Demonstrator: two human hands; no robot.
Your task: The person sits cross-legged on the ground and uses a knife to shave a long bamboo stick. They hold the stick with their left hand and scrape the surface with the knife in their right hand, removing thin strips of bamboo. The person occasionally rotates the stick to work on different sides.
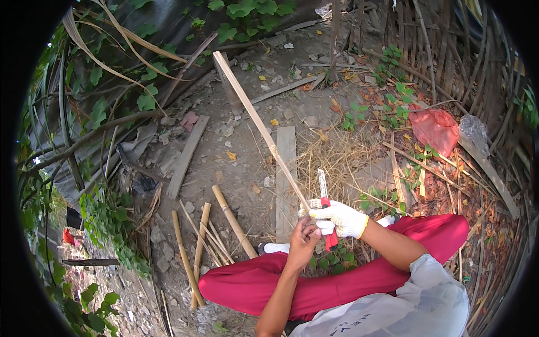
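Note:
A long split bamboo strip (261, 126) slants away from me toward the upper left, its near end at my hands. My bare left hand (304, 238) has its fingers closed round that near end. On my right hand (341, 219) is a white knit glove; its fingers wrap round a red and black cutter knife (330, 241). The knife's pale blade (322, 183) points away from me, just to the right of the strip. The gloved fingers also meet the strip's near end, though whether they grip it is hard to see. Both hands are above my red trousers (337, 287).
Several bamboo pieces (233, 221) lie left of my legs. A flat board (286, 168) lies ahead, beside dry straw (337, 154). Another board (188, 157) rests farther left. A red plastic bag (434, 129) is at the right, near a stick fence (449, 50).

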